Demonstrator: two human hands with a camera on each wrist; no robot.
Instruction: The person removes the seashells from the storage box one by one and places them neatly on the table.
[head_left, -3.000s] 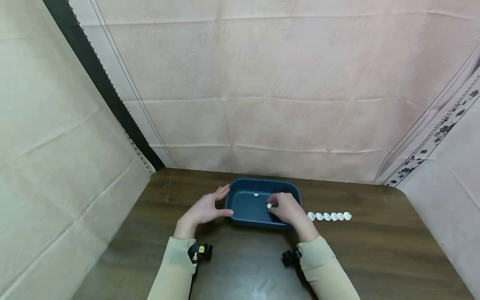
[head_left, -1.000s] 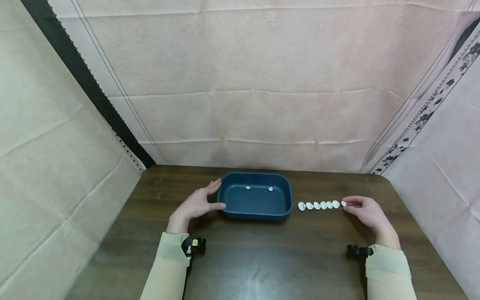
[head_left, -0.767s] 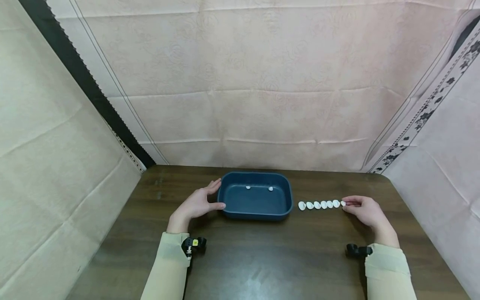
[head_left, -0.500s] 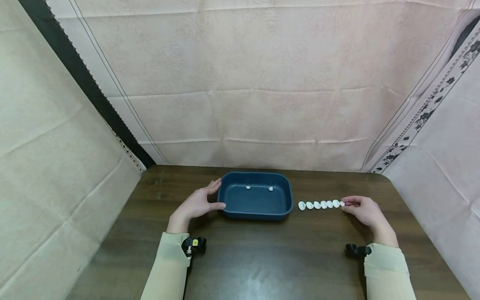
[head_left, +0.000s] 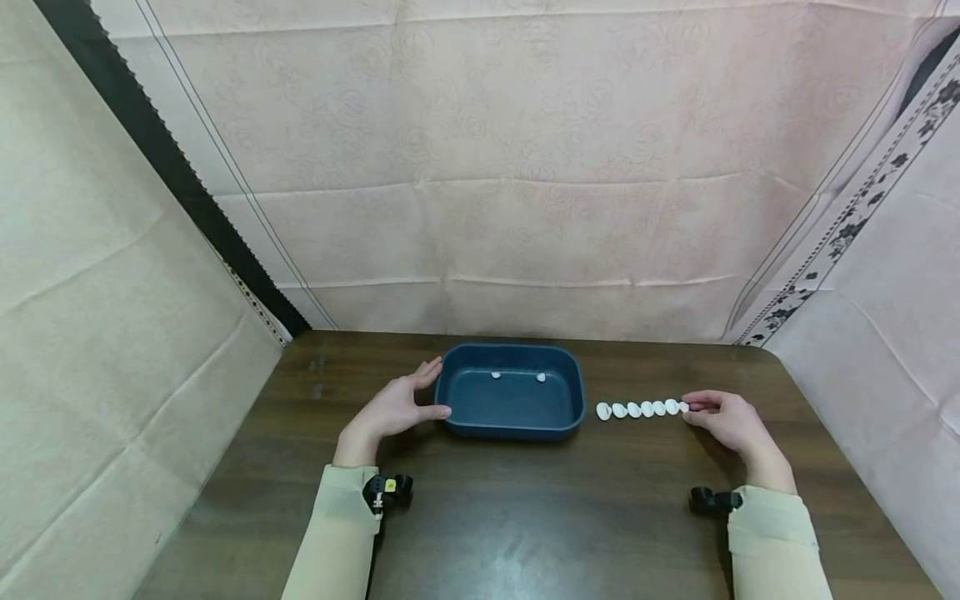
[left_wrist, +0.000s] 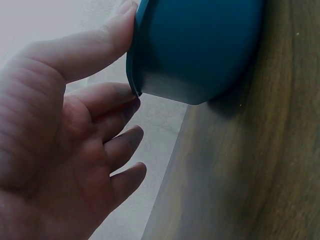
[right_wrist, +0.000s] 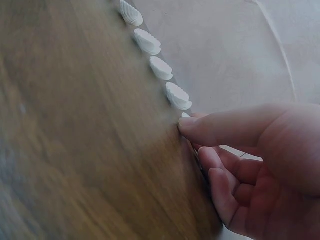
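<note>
White ribbed seashells (right_wrist: 161, 68) stand in a row on the table to the right of a blue plastic basin (head_left: 510, 414). At the row's right end my right hand (head_left: 727, 422) pinches a shell (head_left: 683, 407) between thumb and fingers, close against its neighbour (head_left: 671, 407). In the right wrist view the thumb hides most of that shell. My left hand (head_left: 392, 410) touches the basin's left end, thumb and index finger spread along its rim, the other fingers loose in the left wrist view. Inside the basin lie two small shells, one left (head_left: 496, 375) and one right (head_left: 541, 377).
Everything stands on a brown wooden table (head_left: 480, 508). Pale cloth hangs behind it (head_left: 480, 233) and at both sides, close to the table's edges. A small black camera sits on each wrist.
My right hand has gone from inside the basin to the row's right end with a shell, then nudged it slightly left against the row. The left hand has stayed at the basin.
</note>
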